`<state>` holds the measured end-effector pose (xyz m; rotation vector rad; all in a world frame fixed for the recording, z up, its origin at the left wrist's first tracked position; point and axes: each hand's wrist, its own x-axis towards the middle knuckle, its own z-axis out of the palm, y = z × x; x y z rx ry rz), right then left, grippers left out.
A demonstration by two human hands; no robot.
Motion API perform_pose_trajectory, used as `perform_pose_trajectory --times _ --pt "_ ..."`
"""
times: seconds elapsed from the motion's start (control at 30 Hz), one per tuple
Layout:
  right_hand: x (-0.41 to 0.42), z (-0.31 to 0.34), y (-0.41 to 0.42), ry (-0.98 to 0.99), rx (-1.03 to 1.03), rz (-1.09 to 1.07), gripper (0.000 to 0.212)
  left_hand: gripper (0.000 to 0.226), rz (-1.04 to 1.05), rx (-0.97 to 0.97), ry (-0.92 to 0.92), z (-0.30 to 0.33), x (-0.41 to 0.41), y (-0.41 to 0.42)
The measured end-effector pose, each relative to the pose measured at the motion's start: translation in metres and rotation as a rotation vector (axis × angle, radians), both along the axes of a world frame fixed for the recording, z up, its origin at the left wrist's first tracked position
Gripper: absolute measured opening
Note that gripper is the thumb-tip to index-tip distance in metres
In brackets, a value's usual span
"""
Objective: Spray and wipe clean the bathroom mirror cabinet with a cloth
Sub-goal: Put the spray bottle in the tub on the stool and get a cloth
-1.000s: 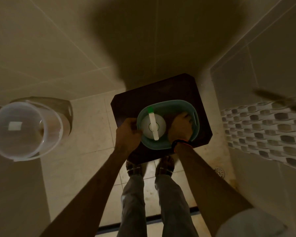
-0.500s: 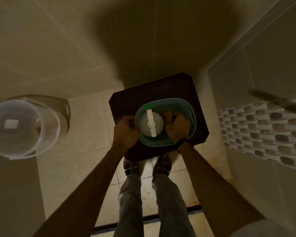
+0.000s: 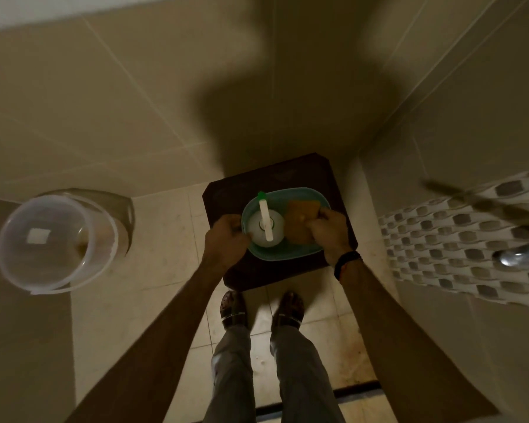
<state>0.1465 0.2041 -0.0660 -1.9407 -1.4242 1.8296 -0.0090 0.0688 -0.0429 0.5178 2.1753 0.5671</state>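
Right hand (image 3: 329, 233) pinching orange-brown cloth (image 3: 301, 221), lifted at right side of teal basin (image 3: 287, 256). Left hand (image 3: 226, 239) curled on basin's left rim, fingers touching white spray bottle (image 3: 264, 228) standing inside. Basin on dark stool (image 3: 226, 196). Clear bucket (image 3: 55, 236) far left. Both feet near stool.

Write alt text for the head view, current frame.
Looking down, the right hand pinches an orange-brown cloth in a teal basket on a dark stool, while the left hand touches the white spray bottle standing beside it. A clear bucket sits on the tiled floor, left.
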Motion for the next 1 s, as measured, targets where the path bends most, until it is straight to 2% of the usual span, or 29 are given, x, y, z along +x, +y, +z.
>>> perform_pose_trajectory --times 0.2,0.4,0.53,0.63,0.83,0.9,1.0 --pt "0.012 0.068 -0.014 0.235 -0.066 -0.093 0.023 0.047 0.130 0.084 0.011 0.063 0.010 -0.010" --pt "0.021 0.138 -0.042 0.405 -0.050 -0.145 0.014 0.037 0.085 0.254 0.028 0.128 0.014 -0.014" --pt "0.025 0.186 -0.072 0.517 -0.011 -0.223 0.022 0.041 0.016 0.398 -0.149 0.175 0.020 -0.018" --pt "0.031 0.221 -0.105 0.580 0.059 -0.257 0.016 0.040 -0.076 0.499 -0.277 0.204 0.028 -0.029" --pt "0.046 0.287 -0.192 0.604 0.228 -0.399 0.027 0.026 -0.251 0.556 -0.528 0.266 0.046 -0.081" --pt "0.057 0.304 -0.218 0.589 0.262 -0.412 0.031 0.027 -0.313 0.561 -0.554 0.282 0.056 -0.099" --pt "0.082 0.330 -0.255 0.568 0.337 -0.476 0.032 0.016 -0.429 0.576 -0.592 0.305 0.076 -0.121"
